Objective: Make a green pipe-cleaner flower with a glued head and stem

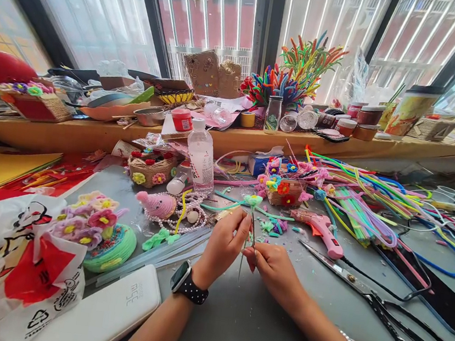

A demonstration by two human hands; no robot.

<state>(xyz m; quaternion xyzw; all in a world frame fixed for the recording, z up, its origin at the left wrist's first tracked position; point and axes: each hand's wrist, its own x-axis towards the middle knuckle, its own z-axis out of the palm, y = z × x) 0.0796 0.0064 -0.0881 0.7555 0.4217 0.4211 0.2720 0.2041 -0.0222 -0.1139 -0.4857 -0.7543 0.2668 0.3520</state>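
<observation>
A small pipe-cleaner flower with a pale green and yellow head stands on a thin dark stem. My left hand, with a black watch on the wrist, pinches the stem just below the head. My right hand, with a bead bracelet on the wrist, pinches the same stem lower down. Both hands hover over the grey table near its middle.
A pink glue gun and large scissors lie to the right. Loose pipe cleaners spread behind them. A water bottle, flower baskets, a white power bank and a plastic bag sit to the left.
</observation>
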